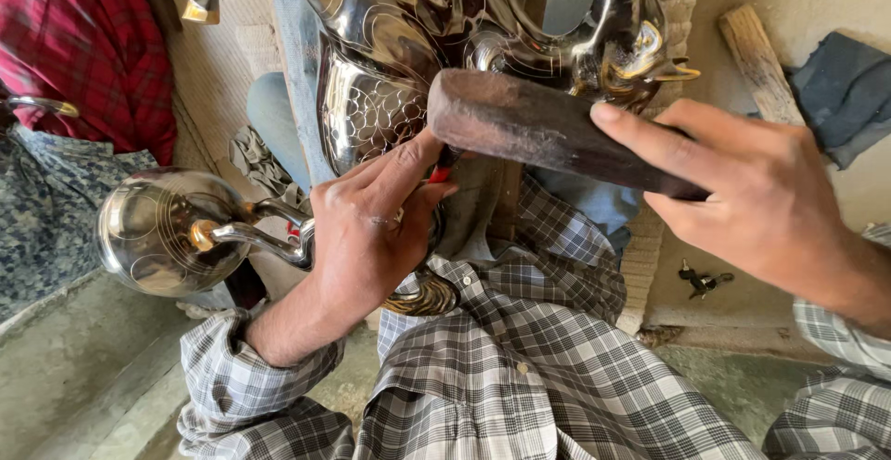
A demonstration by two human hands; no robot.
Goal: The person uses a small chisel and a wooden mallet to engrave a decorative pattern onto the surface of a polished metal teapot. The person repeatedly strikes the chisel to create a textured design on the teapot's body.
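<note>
The right hand [752, 191], coming in from three o'clock, is wrapped around a thick, worn wooden mallet [548, 130] whose blunt dark end points toward nine o'clock. The left hand [371, 228], at centre, pinches a small red-handled tool [442, 174] against the polished silver vessel [390, 70], which fills twelve o'clock; its shiny curved body carries fine engraved scale and line patterns. A rounded, engraved metal pot [153, 230] lies at nine o'clock.

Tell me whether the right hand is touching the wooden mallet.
Touching. The head view shows the right hand wrapped around the wooden mallet, fingers lying along its top and thumb beneath, with no gap between them.
</note>
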